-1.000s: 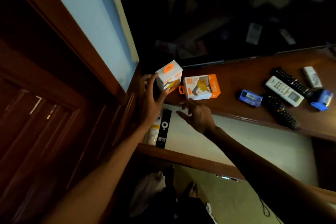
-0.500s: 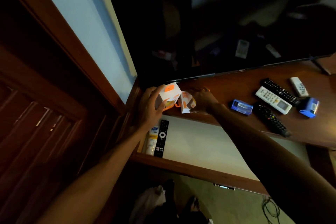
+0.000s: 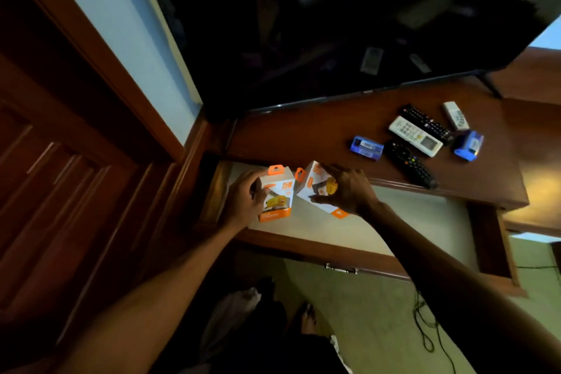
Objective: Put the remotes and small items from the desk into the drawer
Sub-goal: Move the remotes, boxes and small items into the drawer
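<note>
The left hand (image 3: 246, 199) is closed around the left side of 1 white-and-orange box (image 3: 277, 196), and the right hand (image 3: 349, 190) grips a second box of the same kind (image 3: 315, 188), fingers curled over its top and thumb under its lower edge. Half a second ago both boxes were up at the front edge of the worktop; now both hands have come down and the 2 boxes sit low over the pale floor of the open drawer (image 3: 394, 222), at its left end, the left one upright and the right one tilted, their near corners just beside each other. Whether either box touches the drawer floor cannot be told. The black remote and the pale tube seen at the drawer's left end in the earlier frames are now hidden behind the left hand and its box. Farther out on the brown worktop (image 3: 303, 136), nothing has shifted: 4 remotes lie in a loose cluster at the right, 2 black (image 3: 409, 162) (image 3: 426, 123) and 2 white (image 3: 416, 136) (image 3: 456, 115), with 2 small blue items, 1 to their left (image 3: 366, 146) and 1 to their right (image 3: 469, 145). Behind them stands a dark screen (image 3: 334, 24).
</note>
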Demonstrator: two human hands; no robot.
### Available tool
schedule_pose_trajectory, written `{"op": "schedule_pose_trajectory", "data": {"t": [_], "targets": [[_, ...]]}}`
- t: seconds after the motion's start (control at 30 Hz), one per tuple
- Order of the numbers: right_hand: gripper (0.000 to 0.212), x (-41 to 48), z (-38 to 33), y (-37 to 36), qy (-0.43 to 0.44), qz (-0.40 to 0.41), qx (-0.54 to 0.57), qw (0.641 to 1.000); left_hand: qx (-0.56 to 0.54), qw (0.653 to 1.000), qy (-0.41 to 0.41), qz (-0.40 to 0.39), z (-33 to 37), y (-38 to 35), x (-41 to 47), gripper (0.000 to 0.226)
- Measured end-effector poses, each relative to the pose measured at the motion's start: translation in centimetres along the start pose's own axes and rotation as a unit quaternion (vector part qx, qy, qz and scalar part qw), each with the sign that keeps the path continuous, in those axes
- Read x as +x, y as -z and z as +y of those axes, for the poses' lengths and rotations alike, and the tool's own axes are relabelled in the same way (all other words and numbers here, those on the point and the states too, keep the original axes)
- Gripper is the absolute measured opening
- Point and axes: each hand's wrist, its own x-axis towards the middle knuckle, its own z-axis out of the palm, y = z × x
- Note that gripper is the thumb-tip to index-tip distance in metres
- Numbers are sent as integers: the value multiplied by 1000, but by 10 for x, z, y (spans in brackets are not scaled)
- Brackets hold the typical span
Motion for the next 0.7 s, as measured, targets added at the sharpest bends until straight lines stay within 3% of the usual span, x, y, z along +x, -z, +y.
{"op": "schedule_pose_trajectory", "data": {"t": [0.1,0.2,0.4,0.7], "targets": [[82,-17,9,-24,-18,9,20,1000,9,998,51,-33,-8,-12,4,33],[87,-19,13,-49,-87,-30,27,995,33,991,96,-87,-21,-19,12,33],[87,-6,15,-96,-196,-22,84,977,53,972,158,-163,-47,-30,48,34],[96,19,-2,-137,-316,-69,80,943,98,960,116,-233,-67,-45,61,25]]}}
